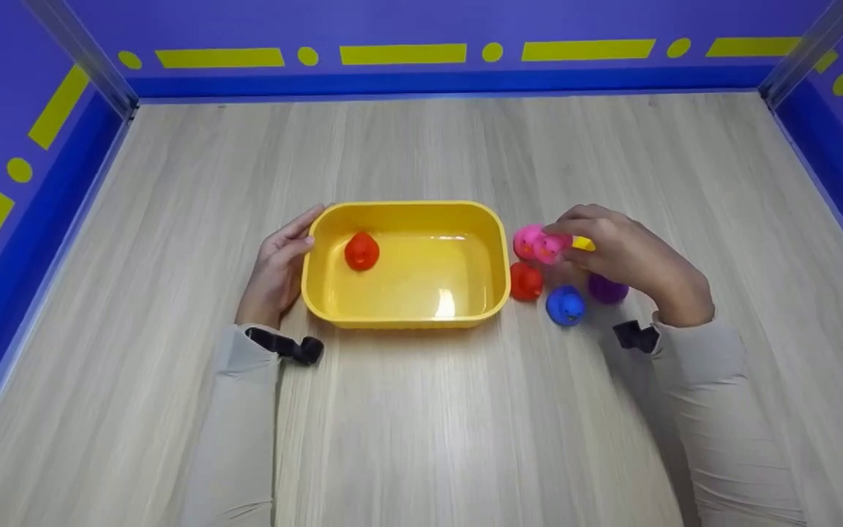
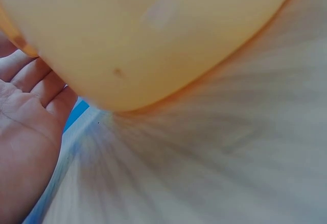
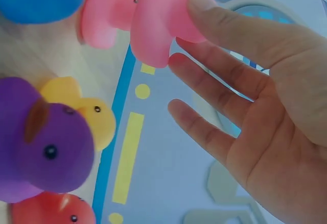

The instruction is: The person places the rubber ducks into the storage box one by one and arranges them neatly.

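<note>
At the left end of a yellow plastic tub [image 1: 407, 323], my left hand [image 1: 280, 260] grips the rim, thumb on top and fingers along the outer wall. One red rubber duck [image 1: 361, 252] sits inside the tub towards its left. My right hand [image 1: 612, 245] pinches a pink rubber duck [image 3: 153, 27] between thumb and fingers. Close behind it stands a second pink duck [image 3: 99, 17]. Around the right hand are another red duck [image 1: 526, 282] beside the tub, a blue duck [image 1: 565, 306], a purple duck [image 1: 607, 290] and a yellow duck [image 1: 582, 243], partly hidden by the hand.
The wood-grain tabletop [image 1: 421, 424] is bounded by blue-purple panels [image 1: 421, 25] with yellow dashes and dots at the back and both sides. A black wrist camera [image 1: 293, 347] sits on the left sleeve, another black wrist camera [image 1: 637, 335] on the right.
</note>
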A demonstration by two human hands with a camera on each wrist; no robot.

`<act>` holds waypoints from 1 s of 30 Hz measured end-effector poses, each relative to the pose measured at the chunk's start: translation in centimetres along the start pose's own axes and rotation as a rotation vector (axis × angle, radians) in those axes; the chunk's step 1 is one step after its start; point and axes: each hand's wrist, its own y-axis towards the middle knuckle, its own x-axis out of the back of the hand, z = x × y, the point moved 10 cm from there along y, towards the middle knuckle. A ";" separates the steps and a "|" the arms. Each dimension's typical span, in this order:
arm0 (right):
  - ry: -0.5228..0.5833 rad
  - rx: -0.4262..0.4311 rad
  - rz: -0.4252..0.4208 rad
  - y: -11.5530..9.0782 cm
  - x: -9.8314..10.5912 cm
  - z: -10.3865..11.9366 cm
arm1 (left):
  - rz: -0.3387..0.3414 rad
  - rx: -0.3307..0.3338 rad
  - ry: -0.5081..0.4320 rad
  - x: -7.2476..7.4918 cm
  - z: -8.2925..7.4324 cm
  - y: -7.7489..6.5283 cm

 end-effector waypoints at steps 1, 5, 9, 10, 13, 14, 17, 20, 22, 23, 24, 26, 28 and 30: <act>-0.006 0.013 -0.004 0.1 0.1 0.2 | 0.002 -0.001 0.001 0.0 0.0 0.0; -0.026 0.029 -0.006 0.5 0.5 0.7 | 0.000 -0.003 -0.003 -0.1 0.0 0.0; -0.036 0.017 0.003 1.0 0.8 1.0 | 0.006 0.001 0.000 0.0 0.0 0.0; -0.034 0.015 0.005 1.1 0.8 1.1 | 0.010 0.001 0.002 -0.1 0.0 0.0; -0.030 0.018 0.014 1.6 0.8 1.5 | 0.014 -0.001 0.011 -0.1 -0.1 0.0; -0.029 0.017 0.018 1.8 0.8 1.6 | 0.014 -0.001 0.013 0.0 -0.1 0.0; -0.033 0.015 0.029 2.3 0.8 1.9 | 0.006 -0.002 0.017 0.1 -0.1 0.0; -0.057 0.011 0.037 2.9 0.9 2.3 | 0.002 0.001 0.016 0.1 -0.1 0.0; -0.080 0.014 0.043 3.2 0.9 2.6 | -0.003 -0.001 0.016 0.1 -0.1 0.0; -0.092 0.020 0.046 3.4 0.9 2.9 | -0.003 -0.004 0.016 0.1 -0.1 0.0; -0.102 0.027 0.051 3.6 0.9 3.1 | -0.002 -0.005 0.014 0.1 -0.1 0.0; -0.115 0.047 0.058 3.9 1.0 3.5 | -0.005 -0.006 0.010 0.1 -0.1 0.0; -0.117 0.064 0.069 4.3 0.9 3.9 | -0.002 -0.005 0.007 0.1 0.0 0.0; -0.109 0.087 0.080 4.6 0.8 4.3 | -0.001 -0.001 0.006 0.1 0.0 0.0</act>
